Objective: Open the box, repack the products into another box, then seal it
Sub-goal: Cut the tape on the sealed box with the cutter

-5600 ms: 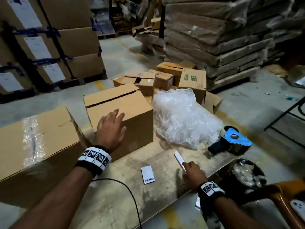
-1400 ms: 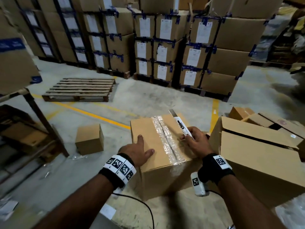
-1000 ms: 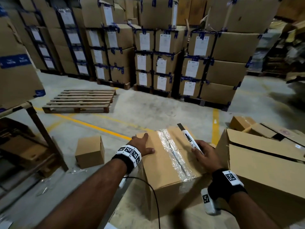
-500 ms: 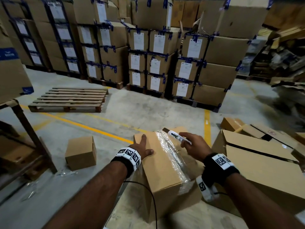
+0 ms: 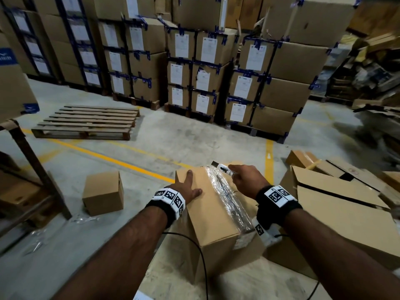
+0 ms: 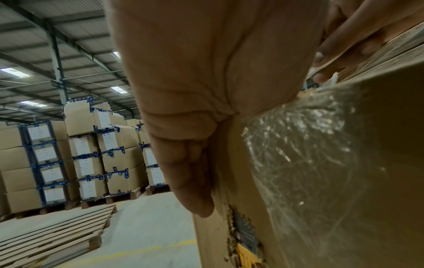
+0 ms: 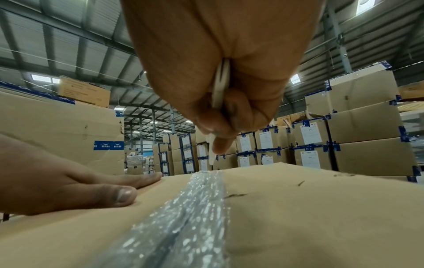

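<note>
- Sealed box point(image 5: 216, 213) sits on the worktop right in front of me, left hand point(image 5: 188, 189) flat on its lid.
- Right hand point(image 5: 249, 180), grip tight round the cutter point(image 5: 224, 168), blade at the tape's point(image 5: 229, 195) far end.
- Still on the opening step; next I'd guess a shallow slit along the seam.

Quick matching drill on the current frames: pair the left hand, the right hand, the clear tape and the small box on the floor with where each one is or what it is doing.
Things:
1. left hand
2. right hand
3. clear tape
4. small box

States:
A. runs along the top seam of the sealed box
B. stands alone on the floor, left of the table
C. lies flat on the box top
D. grips the white box cutter at the far end of the seam

Pairs: 1-C, 2-D, 3-A, 4-B
</note>
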The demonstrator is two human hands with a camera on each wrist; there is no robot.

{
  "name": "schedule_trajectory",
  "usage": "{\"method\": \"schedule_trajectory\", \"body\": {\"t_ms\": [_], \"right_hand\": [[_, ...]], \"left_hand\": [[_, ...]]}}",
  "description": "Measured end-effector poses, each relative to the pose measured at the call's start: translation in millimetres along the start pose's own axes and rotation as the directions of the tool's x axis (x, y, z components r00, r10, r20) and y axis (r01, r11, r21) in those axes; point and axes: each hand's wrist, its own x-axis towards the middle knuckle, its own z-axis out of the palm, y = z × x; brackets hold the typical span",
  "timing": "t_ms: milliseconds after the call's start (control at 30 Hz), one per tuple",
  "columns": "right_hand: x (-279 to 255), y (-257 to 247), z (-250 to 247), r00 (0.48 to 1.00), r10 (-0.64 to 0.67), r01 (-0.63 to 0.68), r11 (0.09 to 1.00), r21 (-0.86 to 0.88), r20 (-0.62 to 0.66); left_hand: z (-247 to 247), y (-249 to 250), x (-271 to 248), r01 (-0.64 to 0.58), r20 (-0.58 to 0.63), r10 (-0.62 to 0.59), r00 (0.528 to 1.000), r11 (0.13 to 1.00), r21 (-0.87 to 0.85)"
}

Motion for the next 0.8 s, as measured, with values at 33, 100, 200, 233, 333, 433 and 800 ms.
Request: {"method": "schedule_trajectory", "body": {"t_ms": [33,100,200,233,333,433,800], "right_hand": [[1,-2,0,1.000,-0.003,0.003,1.000,-0.015,0.005],[2,-4,1,1.000,-0.009,0.010,0.999,-0.052,0.014],[4,-7,5,0.999,-0.018,0.022,0.993,-0.112,0.035],[3,-8,6,0.999,-0.021,0.027,0.989,-0.146,0.047],[2,-11,7,0.996,-0.032,0.050,0.974,-0.219,0.084],[-1,-11,6,0.994,-0.031,0.054,0.971,-0.233,0.102],[-12,-4,-6,0.997,-0.052,0.065,0.973,-0.223,0.064]], "left_hand": [[0,0,-1,-0.001,0.001,0.001,1.000,1.000,0.001],[0,0,-1,-0.004,0.003,0.004,1.000,1.000,0.005],[0,0,0,-0.015,0.001,0.015,1.000,1.000,0.009],[0,0,0,-0.018,0.000,0.018,1.000,1.000,0.011],[0,0,-1,-0.015,0.001,0.015,1.000,1.000,0.010],[-1,1,-2,-0.016,0.001,0.016,1.000,1.000,0.003],[-1,1,-3,-0.021,0.006,0.021,1.000,1.000,-0.003]]}}
